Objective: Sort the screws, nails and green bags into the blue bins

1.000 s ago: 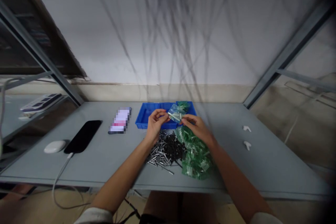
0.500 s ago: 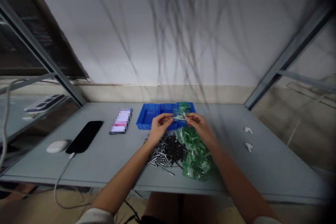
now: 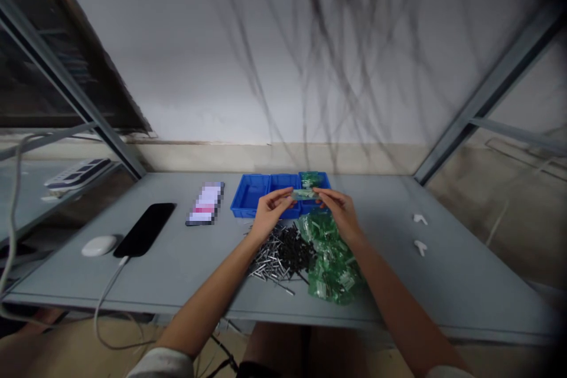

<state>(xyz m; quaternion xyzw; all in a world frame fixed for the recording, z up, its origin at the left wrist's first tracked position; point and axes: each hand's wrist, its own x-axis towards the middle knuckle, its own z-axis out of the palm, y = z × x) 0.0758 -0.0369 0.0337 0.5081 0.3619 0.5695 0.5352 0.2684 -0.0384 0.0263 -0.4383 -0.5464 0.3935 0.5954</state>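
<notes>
Crosswise, plastic packet (image 3: pixel 304 194), long axis left-to-right

The small packet (image 3: pixel 305 194) had its two ends hidden in the fingers of the left hand (image 3: pixel 271 208) and the right hand (image 3: pixel 340 209), and its contents were too small to tell. The left hand covered part of the blue tray (image 3: pixel 243 212). The phone screen (image 3: pixel 206 204) was blurred into squares. Both sleeves (image 3: pixel 163 361) were cut off by the bottom edge.

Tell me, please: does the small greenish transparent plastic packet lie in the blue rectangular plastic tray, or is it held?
Held: the left hand and right hand pinch the packet at opposite ends, seen against the tray.
</notes>
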